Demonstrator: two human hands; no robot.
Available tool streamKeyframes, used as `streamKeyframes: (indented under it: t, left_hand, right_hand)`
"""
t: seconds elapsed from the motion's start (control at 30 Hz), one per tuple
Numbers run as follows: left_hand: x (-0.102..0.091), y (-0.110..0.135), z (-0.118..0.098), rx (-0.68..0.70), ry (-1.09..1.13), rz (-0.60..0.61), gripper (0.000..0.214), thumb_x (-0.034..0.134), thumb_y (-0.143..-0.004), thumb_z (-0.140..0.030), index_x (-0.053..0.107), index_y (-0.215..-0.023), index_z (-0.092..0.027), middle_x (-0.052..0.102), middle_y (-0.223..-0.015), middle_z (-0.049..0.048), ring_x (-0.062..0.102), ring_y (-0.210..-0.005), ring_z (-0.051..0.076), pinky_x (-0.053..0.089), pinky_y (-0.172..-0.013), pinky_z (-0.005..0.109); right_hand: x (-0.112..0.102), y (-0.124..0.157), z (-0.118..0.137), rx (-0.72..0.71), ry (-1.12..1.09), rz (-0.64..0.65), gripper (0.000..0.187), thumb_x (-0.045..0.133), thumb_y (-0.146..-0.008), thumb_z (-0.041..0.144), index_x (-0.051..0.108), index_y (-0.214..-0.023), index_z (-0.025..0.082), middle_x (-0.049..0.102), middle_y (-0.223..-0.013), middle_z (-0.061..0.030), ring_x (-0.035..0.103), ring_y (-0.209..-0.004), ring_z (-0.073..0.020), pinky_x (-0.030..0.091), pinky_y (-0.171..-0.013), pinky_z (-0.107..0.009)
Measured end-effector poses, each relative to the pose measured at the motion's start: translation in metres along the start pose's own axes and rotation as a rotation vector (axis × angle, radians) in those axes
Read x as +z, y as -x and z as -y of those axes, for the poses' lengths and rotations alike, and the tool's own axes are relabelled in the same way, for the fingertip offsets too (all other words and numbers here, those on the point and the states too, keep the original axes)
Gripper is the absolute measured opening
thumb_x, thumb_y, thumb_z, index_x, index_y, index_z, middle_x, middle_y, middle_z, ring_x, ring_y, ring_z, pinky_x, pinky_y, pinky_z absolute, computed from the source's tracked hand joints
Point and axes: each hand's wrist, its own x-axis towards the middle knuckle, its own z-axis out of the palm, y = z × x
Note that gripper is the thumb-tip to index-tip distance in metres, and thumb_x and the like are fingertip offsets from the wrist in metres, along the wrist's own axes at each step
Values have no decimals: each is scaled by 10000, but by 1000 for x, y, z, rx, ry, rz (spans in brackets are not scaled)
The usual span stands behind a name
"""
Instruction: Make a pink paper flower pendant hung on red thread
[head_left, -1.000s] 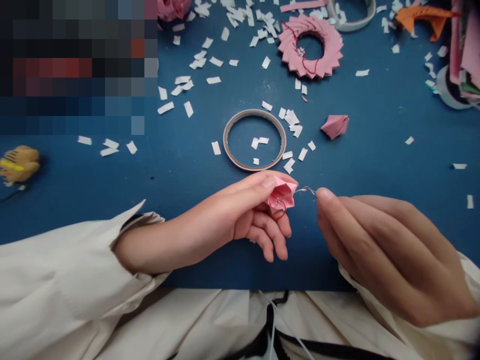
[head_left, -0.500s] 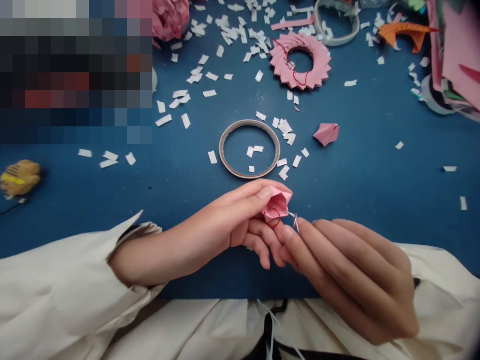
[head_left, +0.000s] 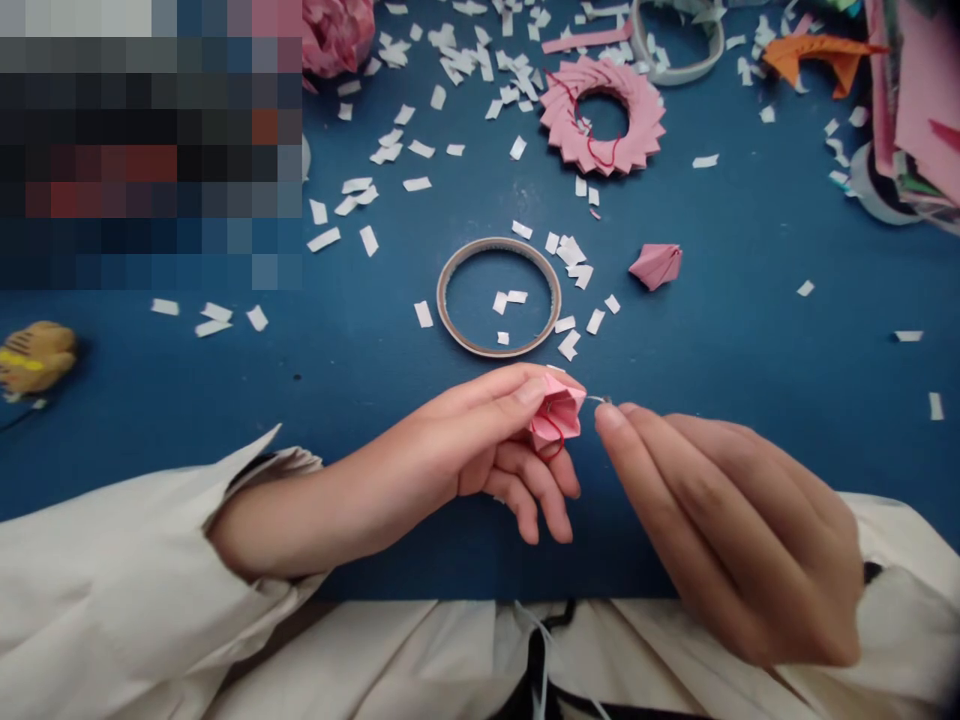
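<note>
Pinching pink paper fold (head_left: 559,410) in my left hand (head_left: 480,450); right hand (head_left: 735,540) nips thin needle (head_left: 600,399). Risk: hard tug tears paper, red thread (head_left: 555,440) slips out.

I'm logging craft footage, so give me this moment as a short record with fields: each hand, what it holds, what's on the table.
Left hand: pinches a pink folded paper piece with a red thread loop
Right hand: fingertips pinch a thin silvery needle at that piece's right edge
Surface: blue table
Beyond the hands: tape ring lying flat, loose pink piece to its right
Far side: pink paper wreath
Scattered: white paper scraps
</note>
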Motion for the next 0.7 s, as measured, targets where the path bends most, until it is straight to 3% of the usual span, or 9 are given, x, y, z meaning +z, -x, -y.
streamKeyframes:
  t: [0.13,0.27,0.43,0.53,0.6,0.7]
  left_hand:
    - [-1,0,-1,-6,-9,1,282,361,-922,-376,461,-1100,-182,604,-782,67,647,-636,165,488,-537,213]
    - [-1,1,-1,-1,4,5,280,353,-929,-364,461,-1110,-180,602,-755,50,642,-632,155,493,-545,213]
    - [-1,1,0,16,24,-10,268,350,-935,-354,466,-1086,-166,603,-720,41,627,-616,134,492,-551,204]
    - [-1,1,0,19,26,-11,266,347,-936,-364,465,-1073,-169,604,-723,38,624,-603,127,490,-553,206]
    - [-1,1,-1,17,22,-10,253,355,-934,-362,467,-1057,-172,600,-729,35,622,-596,125,489,-551,209]
    - [0,1,-2,18,6,-20,237,358,-931,-357,469,-1035,-176,590,-721,31,625,-594,131,484,-542,206]
  right_hand:
    - [-5,-2,0,13,40,-16,225,517,-830,132,634,-978,9,691,-814,-144,643,-693,-231,528,-572,-361]
    - [-2,-1,3,52,-115,3,254,485,-844,99,613,-1028,-22,676,-956,-176,650,-841,-259,535,-653,-372]
    - [0,0,6,141,-312,13,332,644,-790,185,592,-1067,10,671,-992,-114,612,-936,-216,527,-734,-351]
    - [-1,0,8,191,-397,56,220,512,-870,116,590,-1059,37,663,-1013,-88,595,-955,-185,501,-745,-339]
    - [-1,1,8,205,-401,17,258,387,-917,99,581,-1079,48,662,-1019,-90,599,-940,-179,492,-735,-345]
    - [0,2,6,196,-396,-7,254,433,-895,94,567,-1100,28,677,-991,-107,610,-925,-190,510,-730,-342]
